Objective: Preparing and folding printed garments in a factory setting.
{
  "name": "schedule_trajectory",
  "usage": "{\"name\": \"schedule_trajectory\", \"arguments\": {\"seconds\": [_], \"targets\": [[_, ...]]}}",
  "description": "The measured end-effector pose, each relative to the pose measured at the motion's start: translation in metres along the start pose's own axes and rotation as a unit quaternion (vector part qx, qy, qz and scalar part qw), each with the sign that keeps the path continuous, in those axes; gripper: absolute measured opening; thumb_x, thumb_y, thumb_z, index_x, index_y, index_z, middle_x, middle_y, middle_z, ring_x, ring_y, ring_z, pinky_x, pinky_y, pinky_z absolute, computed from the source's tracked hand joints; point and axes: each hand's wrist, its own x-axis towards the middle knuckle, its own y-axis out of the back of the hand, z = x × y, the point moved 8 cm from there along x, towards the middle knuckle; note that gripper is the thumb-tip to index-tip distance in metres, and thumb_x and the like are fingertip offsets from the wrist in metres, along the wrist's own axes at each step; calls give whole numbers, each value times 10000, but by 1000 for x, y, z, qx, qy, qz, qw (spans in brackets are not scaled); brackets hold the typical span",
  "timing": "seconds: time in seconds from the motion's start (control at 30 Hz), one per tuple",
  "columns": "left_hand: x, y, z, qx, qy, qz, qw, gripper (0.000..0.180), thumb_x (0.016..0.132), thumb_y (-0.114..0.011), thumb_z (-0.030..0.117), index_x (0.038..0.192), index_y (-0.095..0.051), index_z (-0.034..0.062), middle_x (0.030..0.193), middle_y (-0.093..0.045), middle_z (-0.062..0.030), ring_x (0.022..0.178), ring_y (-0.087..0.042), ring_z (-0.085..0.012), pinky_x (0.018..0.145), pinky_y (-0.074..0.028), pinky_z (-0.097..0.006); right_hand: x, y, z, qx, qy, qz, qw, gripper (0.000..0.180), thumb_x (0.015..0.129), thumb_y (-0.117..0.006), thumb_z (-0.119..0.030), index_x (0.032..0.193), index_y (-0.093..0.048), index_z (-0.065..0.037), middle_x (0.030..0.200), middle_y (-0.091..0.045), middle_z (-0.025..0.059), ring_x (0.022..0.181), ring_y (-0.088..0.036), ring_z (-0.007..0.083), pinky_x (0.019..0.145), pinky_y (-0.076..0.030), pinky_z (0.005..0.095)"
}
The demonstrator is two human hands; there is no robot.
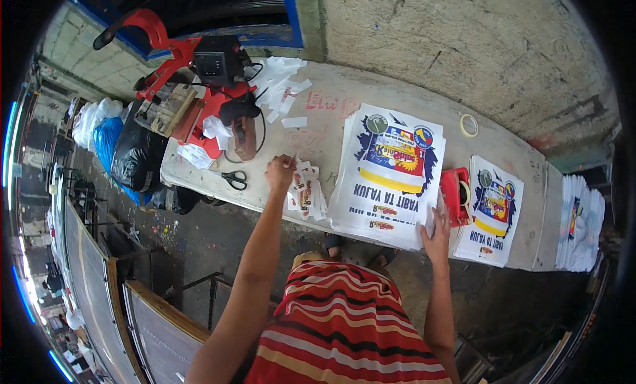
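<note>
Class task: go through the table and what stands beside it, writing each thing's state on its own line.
Small slips: loosely overlapping
Large stack: edges uneven
Left hand: fingers bent, at the small slips; grip unclear
Right hand: open, at the large stack's edge
Smaller stack: piled flat
Scissors: flat, blades unclear
Tape roll: lying flat
Tape dispenser: loaded
White strips: scattered
Black bag: bulging

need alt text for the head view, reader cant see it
A person's right hand touches the right edge of a stack of printed white sheets on a worktable; the left hand is at small printed slips. Scissors and a red machine are further left.
</note>
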Motion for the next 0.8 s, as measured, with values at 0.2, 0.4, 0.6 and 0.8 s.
{"name": "schedule_trajectory", "arguments": {"seconds": [0.2,0.4,0.6,0.8], "targets": [[-29,33,59,-162,-136,-115,971,217,854,-733,176,1029,-721,48,999,-707,-203,898,-697,-310,779,-530,-399,8,11,-22,175,-66,-12,982,332,878,-660,-72,1208,-626,-51,1262,-579,140,1046,-608,249,822,-509,337],[-162,-43,198,-93,-388,-373,838,175,894,-651,144,1042,-706,68,994,-698,-159,912,-669,-326,805,-528,-424,26,-30,-102,308,38,-139,940,277,855,-735,-93,1118,-670,-37,968,-633,37,673,-536,94,596,-446,240],[-159,-87,214,-151,-327,-358,861,174,859,-659,190,957,-693,50,871,-700,-133,815,-669,-344,744,-534,-409,39,-77,-49,253,-107,-142,951,157,865,-695,-136,951,-686,-5,789,-672,98,653,-578,162,636,-473,309],[-155,-99,197,-170,-291,-296,894,196,824,-717,138,983,-662,36,887,-672,-119,786,-679,-269,718,-535,-383,43,-95,-10,178,-121,-102,971,160,781,-727,-150,823,-661,-11,788,-680,148,755,-672,292,691,-516,374]]}}
